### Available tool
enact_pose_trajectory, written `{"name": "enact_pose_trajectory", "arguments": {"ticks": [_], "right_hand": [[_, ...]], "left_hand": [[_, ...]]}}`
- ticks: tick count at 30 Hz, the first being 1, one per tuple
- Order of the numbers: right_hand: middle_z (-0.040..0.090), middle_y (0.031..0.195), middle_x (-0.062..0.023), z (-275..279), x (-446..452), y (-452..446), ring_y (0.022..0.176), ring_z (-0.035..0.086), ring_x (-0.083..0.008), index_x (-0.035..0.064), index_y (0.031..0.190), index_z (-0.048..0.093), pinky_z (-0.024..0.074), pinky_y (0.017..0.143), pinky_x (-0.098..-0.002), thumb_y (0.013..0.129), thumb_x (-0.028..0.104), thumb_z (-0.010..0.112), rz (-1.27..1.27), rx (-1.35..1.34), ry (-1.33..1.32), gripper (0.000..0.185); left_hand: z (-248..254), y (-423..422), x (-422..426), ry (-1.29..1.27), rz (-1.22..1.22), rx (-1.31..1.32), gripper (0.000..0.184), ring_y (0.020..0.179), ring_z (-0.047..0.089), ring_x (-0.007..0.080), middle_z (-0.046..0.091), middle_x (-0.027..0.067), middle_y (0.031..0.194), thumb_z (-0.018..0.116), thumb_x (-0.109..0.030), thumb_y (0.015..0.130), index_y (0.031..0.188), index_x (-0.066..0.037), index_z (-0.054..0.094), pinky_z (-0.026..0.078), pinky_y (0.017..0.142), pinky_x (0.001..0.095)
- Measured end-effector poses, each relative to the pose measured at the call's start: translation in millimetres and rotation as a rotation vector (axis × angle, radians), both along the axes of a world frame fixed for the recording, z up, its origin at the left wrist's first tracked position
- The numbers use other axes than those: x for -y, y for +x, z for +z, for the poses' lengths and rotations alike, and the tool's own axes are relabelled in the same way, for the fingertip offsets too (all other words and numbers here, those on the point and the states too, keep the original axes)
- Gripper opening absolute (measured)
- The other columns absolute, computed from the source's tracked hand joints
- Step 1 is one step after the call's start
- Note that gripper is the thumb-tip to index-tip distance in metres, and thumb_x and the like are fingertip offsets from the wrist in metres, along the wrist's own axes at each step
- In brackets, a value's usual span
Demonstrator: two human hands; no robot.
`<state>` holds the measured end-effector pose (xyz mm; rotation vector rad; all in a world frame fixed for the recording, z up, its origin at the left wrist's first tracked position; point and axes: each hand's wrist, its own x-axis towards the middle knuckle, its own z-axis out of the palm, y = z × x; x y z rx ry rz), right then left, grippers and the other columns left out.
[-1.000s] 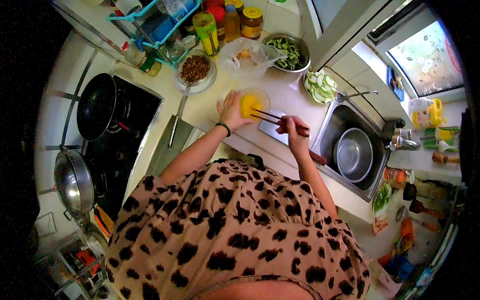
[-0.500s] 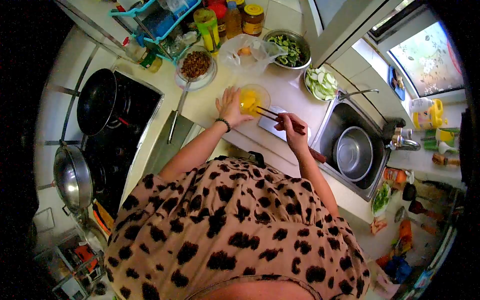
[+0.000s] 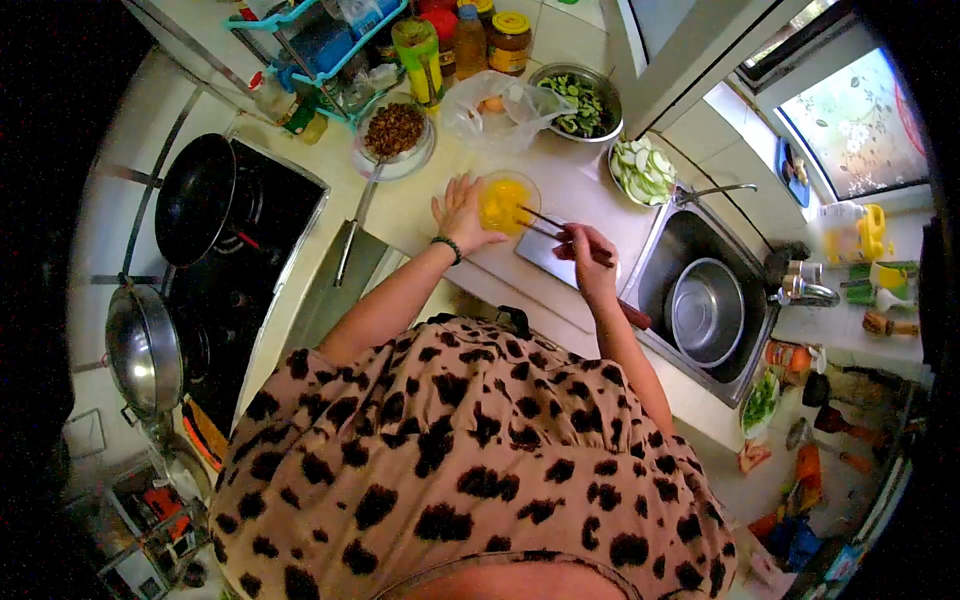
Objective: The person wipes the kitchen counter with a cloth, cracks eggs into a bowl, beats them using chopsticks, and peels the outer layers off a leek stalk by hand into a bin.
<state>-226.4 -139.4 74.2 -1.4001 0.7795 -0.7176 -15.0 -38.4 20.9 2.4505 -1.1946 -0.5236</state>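
Observation:
A clear glass bowl (image 3: 525, 184) of yellow beaten egg (image 3: 502, 205) stands on the white board. My left hand (image 3: 461, 212) is against the bowl's left side, fingers stretched along it and thumb round the near side, steadying it. In my right hand (image 3: 588, 260) is a pair of dark chopsticks (image 3: 541, 222), their tips slightly apart at the bowl's right side. Beneath that hand lies a cleaver, its pale blade (image 3: 545, 252) on the board and its brown handle (image 3: 635, 315) reaching toward the sink.
Behind are a dish of brown crumbly food (image 3: 394, 130), a plastic bag (image 3: 495, 112), chopped greens (image 3: 578, 105) and sliced pale vegetable (image 3: 643, 170). A sink (image 3: 655, 290) holding a metal basin (image 3: 707, 312) is right. A black pan (image 3: 196, 200) sits on the left stove.
The chopsticks have shifted slightly right, with their tips spread wider. The yellow egg looks more evenly spread in the bowl. My left hand stays in place.

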Motion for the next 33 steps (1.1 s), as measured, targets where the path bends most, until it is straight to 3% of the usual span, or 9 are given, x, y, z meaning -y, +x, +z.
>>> {"name": "enact_pose_trajectory", "arguments": {"ticks": [5, 13, 15, 17, 21, 23, 27, 29, 33], "right_hand": [[0.065, 0.081, -0.0115, 2, 0, 2, 0.065, 0.064, -0.0176, -0.0058, 0.096, 0.06, 0.0537, 0.063, -0.0283, 0.094, 0.012, 0.048, -0.091, 0.07, 0.036, 0.022], [0.066, 0.087, -0.0135, -6, 6, -2, 0.072, 0.065, -0.0179, -0.005, 0.102, 0.059, 0.054, 0.068, -0.0288, 0.096, 0.02, 0.046, 0.106, -0.07, 0.027, 0.028], [0.065, 0.082, -0.0116, -3, 4, -3, 0.069, 0.064, -0.0167, -0.0063, 0.099, 0.059, 0.0531, 0.065, -0.0276, 0.094, 0.014, 0.048, -0.068, 0.062, 0.074, 0.024], [0.065, 0.083, -0.0119, -6, -1, -5, 0.069, 0.064, -0.0169, -0.0059, 0.098, 0.059, 0.0534, 0.066, -0.028, 0.095, 0.014, 0.046, 0.088, -0.02, 0.045, 0.024], [0.065, 0.081, -0.0112, 2, 2, -3, 0.069, 0.065, -0.0166, -0.0049, 0.098, 0.06, 0.0527, 0.067, -0.0274, 0.095, 0.014, 0.047, -0.065, 0.055, 0.03, 0.023], [0.065, 0.086, -0.0133, -6, 1, -4, 0.07, 0.065, -0.0183, -0.0043, 0.102, 0.059, 0.0539, 0.066, -0.0286, 0.095, 0.016, 0.046, 0.124, -0.052, 0.018, 0.025], [0.066, 0.085, -0.0127, -5, 7, -2, 0.069, 0.064, -0.0184, -0.0046, 0.101, 0.059, 0.0533, 0.066, -0.0286, 0.095, 0.016, 0.046, 0.001, -0.008, 0.063, 0.025], [0.066, 0.085, -0.0127, -2, 2, -3, 0.069, 0.064, -0.0181, -0.0046, 0.101, 0.059, 0.0534, 0.066, -0.0288, 0.095, 0.018, 0.047, 0.132, -0.044, 0.016, 0.026], [0.066, 0.087, -0.0132, -7, 6, 2, 0.069, 0.064, -0.018, -0.0046, 0.101, 0.059, 0.0538, 0.066, -0.0296, 0.096, 0.02, 0.046, 0.011, -0.023, 0.068, 0.028]], "left_hand": [[9, -2, 0, 0.033, 0.009, -0.015, 0.115, 0.139, 0.006, 0.0304, 0.013, 0.0108, 0.151, 0.084, -0.043, 0.05, 0.142, -0.016, 0.022, 0.005, 0.106, 0.0613], [11, 0, 0, 0.03, -0.003, -0.038, 0.114, 0.139, 0.006, 0.0318, 0.012, 0.0117, 0.151, 0.084, -0.042, 0.051, 0.142, -0.017, 0.021, 0.005, 0.106, 0.0618], [10, -1, -1, 0.029, 0.001, -0.037, 0.114, 0.139, 0.005, 0.0318, 0.011, 0.0115, 0.151, 0.084, -0.042, 0.051, 0.142, -0.018, 0.021, 0.005, 0.106, 0.0615], [10, -2, -1, 0.026, 0.0, -0.035, 0.114, 0.139, 0.005, 0.0318, 0.011, 0.0113, 0.151, 0.084, -0.042, 0.051, 0.142, -0.018, 0.02, 0.005, 0.106, 0.0613], [6, -1, -2, 0.039, 0.001, -0.036, 0.115, 0.139, 0.004, 0.0315, 0.01, 0.011, 0.151, 0.084, -0.044, 0.052, 0.143, -0.019, 0.018, 0.004, 0.106, 0.0608], [6, -1, 1, 0.023, -0.002, -0.021, 0.115, 0.139, 0.004, 0.0314, 0.01, 0.0111, 0.151, 0.084, -0.044, 0.052, 0.143, -0.019, 0.018, 0.004, 0.106, 0.0605], [7, -1, 1, 0.056, -0.006, -0.001, 0.116, 0.139, 0.005, 0.0309, 0.011, 0.0114, 0.151, 0.083, -0.045, 0.051, 0.143, -0.018, 0.019, 0.004, 0.106, 0.0601], [7, -1, 1, 0.047, -0.01, 0.009, 0.116, 0.139, 0.005, 0.0308, 0.012, 0.0116, 0.151, 0.083, -0.046, 0.051, 0.143, -0.018, 0.019, 0.004, 0.106, 0.0599], [9, 1, -2, 0.035, -0.023, -0.004, 0.115, 0.139, 0.006, 0.031, 0.012, 0.0126, 0.151, 0.083, -0.047, 0.051, 0.143, -0.018, 0.02, 0.004, 0.106, 0.06]]}}
